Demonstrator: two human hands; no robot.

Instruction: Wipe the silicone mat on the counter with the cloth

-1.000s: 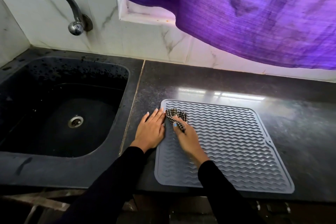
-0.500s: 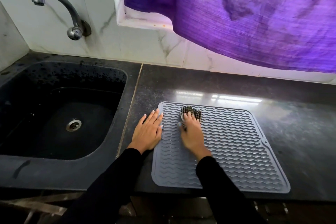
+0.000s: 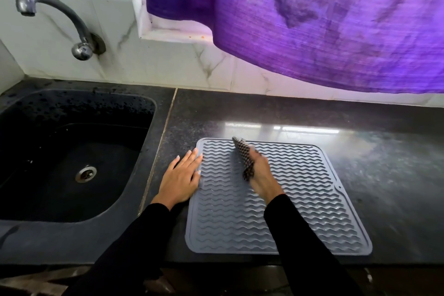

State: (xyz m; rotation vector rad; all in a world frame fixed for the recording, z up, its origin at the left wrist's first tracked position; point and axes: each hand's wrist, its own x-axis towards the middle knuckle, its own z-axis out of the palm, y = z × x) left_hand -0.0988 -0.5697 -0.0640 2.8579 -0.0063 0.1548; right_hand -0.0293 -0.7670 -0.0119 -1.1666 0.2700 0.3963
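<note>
A grey silicone mat (image 3: 307, 199) with wavy ridges lies flat on the dark counter (image 3: 384, 175). My left hand (image 3: 180, 179) rests flat at the mat's left edge, fingers spread, with the fingertips on the mat and the palm on the counter. My right hand (image 3: 263, 175) is over the mat's far middle part and grips a black-and-white checked cloth (image 3: 245, 158). The cloth sticks out past my fingers toward the mat's far edge and is blurred by motion.
A black sink (image 3: 72, 151) with a metal drain lies left of the mat, under a curved metal tap (image 3: 79, 38). A purple curtain (image 3: 312, 19) hangs over the tiled back wall. The counter's front edge runs just below the mat.
My right hand has swept the cloth from the mat's far left corner rightward along the far edge. My left hand has stayed on the left edge.
</note>
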